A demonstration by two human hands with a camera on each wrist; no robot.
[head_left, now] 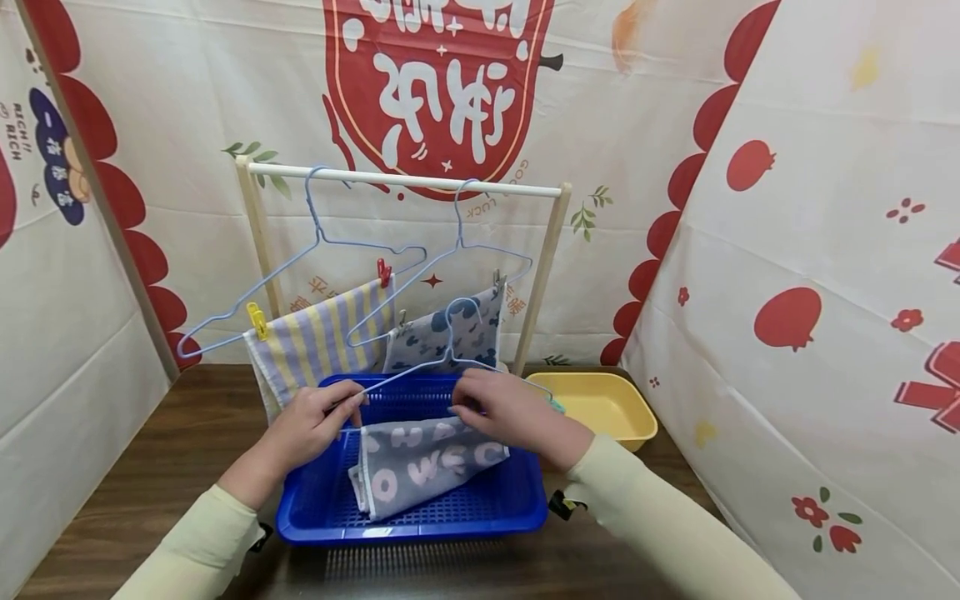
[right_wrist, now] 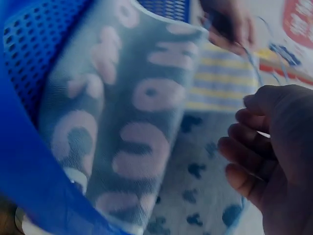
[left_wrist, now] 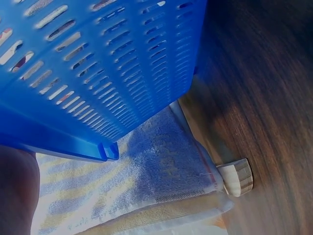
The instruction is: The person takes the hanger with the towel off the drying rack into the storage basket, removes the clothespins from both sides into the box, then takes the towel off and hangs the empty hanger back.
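Note:
A blue wire hanger [head_left: 405, 373] stands over the blue basket, its hook upright. My left hand [head_left: 311, 421] pinches its left end. A grey hand towel [head_left: 431, 467] with pink letters lies folded at the hanger's lower bar, inside the basket; its top edge is partly hidden. My right hand [head_left: 498, 408] is by the towel's upper right part, in front of the hanger's right arm. In the right wrist view the right hand [right_wrist: 274, 147] has loosely curled fingers, apart from the towel [right_wrist: 142, 112], with nothing visible between them.
Behind the basket [head_left: 412, 531] stands a rack [head_left: 405, 179]. Two hangers on it carry a striped towel [head_left: 330, 333] with yellow and red clips and a mouse-print towel [head_left: 442, 333] with grey clips. A yellow tub [head_left: 607, 404] stands at right.

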